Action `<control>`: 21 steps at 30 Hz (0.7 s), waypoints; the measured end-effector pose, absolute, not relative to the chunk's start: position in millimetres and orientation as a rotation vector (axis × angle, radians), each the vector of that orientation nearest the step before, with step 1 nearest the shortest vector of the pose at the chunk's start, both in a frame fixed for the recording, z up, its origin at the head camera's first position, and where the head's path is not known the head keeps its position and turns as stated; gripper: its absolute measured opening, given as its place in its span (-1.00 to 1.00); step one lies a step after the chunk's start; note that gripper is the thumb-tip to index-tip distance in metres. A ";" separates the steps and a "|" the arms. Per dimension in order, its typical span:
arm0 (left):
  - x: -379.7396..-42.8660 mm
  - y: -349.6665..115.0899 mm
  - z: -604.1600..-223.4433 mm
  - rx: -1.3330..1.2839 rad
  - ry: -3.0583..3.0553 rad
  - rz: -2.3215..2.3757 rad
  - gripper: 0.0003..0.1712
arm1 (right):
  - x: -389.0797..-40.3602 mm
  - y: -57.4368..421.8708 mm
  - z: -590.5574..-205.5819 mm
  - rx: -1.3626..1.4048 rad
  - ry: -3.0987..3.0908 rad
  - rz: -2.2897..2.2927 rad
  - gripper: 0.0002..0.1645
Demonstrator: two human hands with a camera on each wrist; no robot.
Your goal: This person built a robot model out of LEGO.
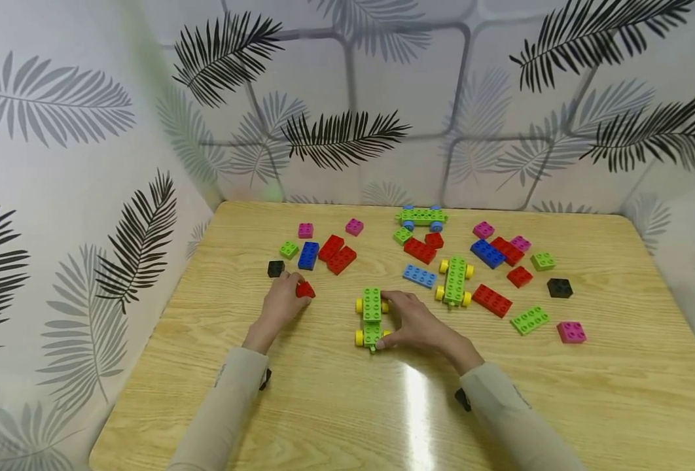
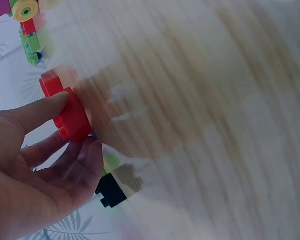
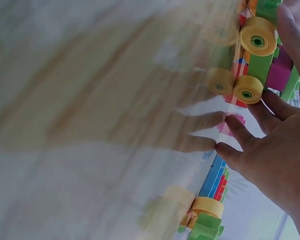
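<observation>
At the left of the head view, my left hand [image 1: 281, 302] pinches a small red brick [image 1: 305, 290]. In the left wrist view the thumb lies on the red brick [image 2: 76, 119], and the fingertips meet its lower end. My right hand [image 1: 419, 322] grips a green toy car [image 1: 372, 305] with yellow wheels, thumb at the near end and fingers round the far end. From the right wrist, a magenta brick [image 3: 278, 70] shows on the car, under a green one. A black brick [image 1: 275, 268] stands just beyond the left fingers.
Behind the left hand are a blue brick [image 1: 309, 256], two red bricks [image 1: 341, 260] and a small green brick [image 1: 288, 249]. Right of the right hand stands another yellow-wheeled green car base [image 1: 456, 281]. A blue-wheeled base [image 1: 423, 216] sits at the back, with several loose bricks further right.
</observation>
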State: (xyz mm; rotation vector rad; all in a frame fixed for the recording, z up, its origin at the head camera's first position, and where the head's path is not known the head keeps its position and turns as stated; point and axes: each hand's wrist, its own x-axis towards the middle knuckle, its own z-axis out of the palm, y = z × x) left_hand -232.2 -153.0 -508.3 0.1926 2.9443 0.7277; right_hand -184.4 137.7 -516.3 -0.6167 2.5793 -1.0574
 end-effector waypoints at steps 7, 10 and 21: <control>-228.8 -134.1 -499.1 0.291 2.919 0.875 -0.54 | -183.8 138.0 -515.2 -0.598 2.579 -1.058 0.21; -225.7 -124.2 -492.7 0.352 2.898 0.975 -0.55 | -183.9 136.6 -514.9 -0.555 2.572 -1.070 0.13; -218.2 -98.4 -476.2 0.611 2.825 1.190 -0.55 | -183.8 133.2 -516.0 -0.460 2.569 -1.135 0.07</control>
